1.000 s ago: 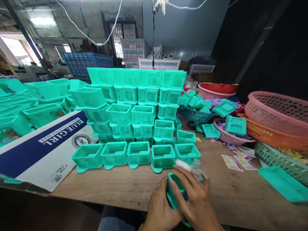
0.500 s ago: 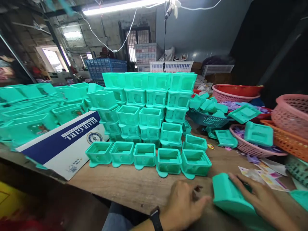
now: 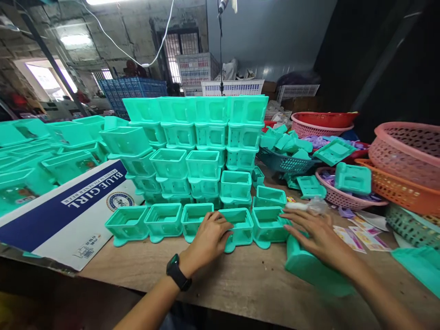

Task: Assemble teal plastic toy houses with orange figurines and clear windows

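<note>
My left hand [image 3: 208,237], with a black watch on the wrist, rests with curled fingers against the front row of teal plastic boxes [image 3: 197,219] on the wooden table [image 3: 240,284]. My right hand [image 3: 318,234] lies flat, fingers stretched, on top of a teal box [image 3: 309,270] that lies on its side at the right end of that row. A small white object [image 3: 297,206] lies just beyond its fingertips. Behind the row rises a stepped stack of the same teal boxes [image 3: 199,133].
A "Blue Girl" cardboard sheet [image 3: 65,215] lies at the left beside more teal boxes [image 3: 41,151]. At the right stand pink [image 3: 409,151], orange and red baskets [image 3: 323,120], a dark basket of teal lids [image 3: 285,160], loose stickers [image 3: 354,231] and a teal lid [image 3: 419,266].
My left hand moved forward to the front row of boxes. My right hand slid the teal box leftward, up to the row's right end.
</note>
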